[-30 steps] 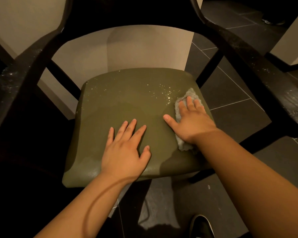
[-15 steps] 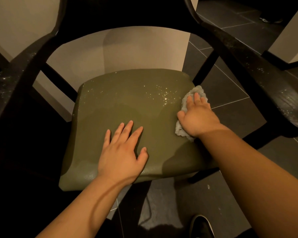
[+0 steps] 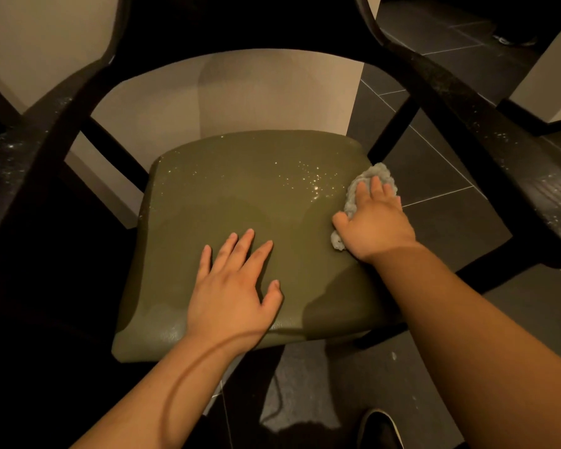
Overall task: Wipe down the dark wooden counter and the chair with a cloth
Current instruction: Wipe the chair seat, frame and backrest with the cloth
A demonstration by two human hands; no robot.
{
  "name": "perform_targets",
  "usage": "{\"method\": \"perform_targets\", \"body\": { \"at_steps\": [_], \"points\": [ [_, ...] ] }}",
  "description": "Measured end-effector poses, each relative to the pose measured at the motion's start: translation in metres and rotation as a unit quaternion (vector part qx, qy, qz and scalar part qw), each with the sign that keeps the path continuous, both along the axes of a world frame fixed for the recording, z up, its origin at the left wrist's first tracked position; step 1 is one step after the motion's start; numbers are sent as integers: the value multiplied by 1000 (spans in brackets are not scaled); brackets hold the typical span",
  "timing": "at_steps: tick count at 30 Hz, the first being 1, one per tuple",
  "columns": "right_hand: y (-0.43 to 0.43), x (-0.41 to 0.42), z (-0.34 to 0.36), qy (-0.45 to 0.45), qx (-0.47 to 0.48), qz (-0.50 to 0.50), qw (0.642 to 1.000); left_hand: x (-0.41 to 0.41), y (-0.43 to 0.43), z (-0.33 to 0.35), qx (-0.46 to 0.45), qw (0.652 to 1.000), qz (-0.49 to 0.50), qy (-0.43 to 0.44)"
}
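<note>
Your left hand [image 3: 230, 293] lies flat on the olive seat [image 3: 224, 196] of the chair [image 3: 412, 69], near the middle of the seat's front edge, with fingers straight and spread and holding nothing. Your right hand [image 3: 374, 222] presses the grey cloth [image 3: 378, 173] against the seat's right edge, toward the back right corner, fingers extended over it and thumb out to the side, not curled round it. Glinting specks [image 3: 314, 183] sit just left of the cloth. Pale specks mark the dark armrests [image 3: 538, 192]. A dark shoe [image 3: 381, 429] shows on the tiled floor [image 3: 434, 176].
</note>
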State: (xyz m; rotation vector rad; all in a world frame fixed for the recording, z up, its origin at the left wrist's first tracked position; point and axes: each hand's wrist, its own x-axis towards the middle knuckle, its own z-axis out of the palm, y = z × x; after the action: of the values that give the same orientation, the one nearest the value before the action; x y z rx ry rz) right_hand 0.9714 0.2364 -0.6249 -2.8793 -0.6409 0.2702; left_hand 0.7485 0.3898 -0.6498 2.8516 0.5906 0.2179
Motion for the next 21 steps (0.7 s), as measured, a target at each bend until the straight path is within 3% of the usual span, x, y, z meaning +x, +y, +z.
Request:
{"method": "perform_targets", "body": {
  "at_steps": [7,15,21],
  "points": [
    [-30,-53,1,6,-19,66,998,2,-1,0,0,1000,1,3],
    [11,10,-1,-18,-12,20,1000,1,-1,2,-4,1000,2,5],
    [-20,-42,3,-9,-4,68,998,1,-2,1,-3,1000,2,2]
  ]
}}
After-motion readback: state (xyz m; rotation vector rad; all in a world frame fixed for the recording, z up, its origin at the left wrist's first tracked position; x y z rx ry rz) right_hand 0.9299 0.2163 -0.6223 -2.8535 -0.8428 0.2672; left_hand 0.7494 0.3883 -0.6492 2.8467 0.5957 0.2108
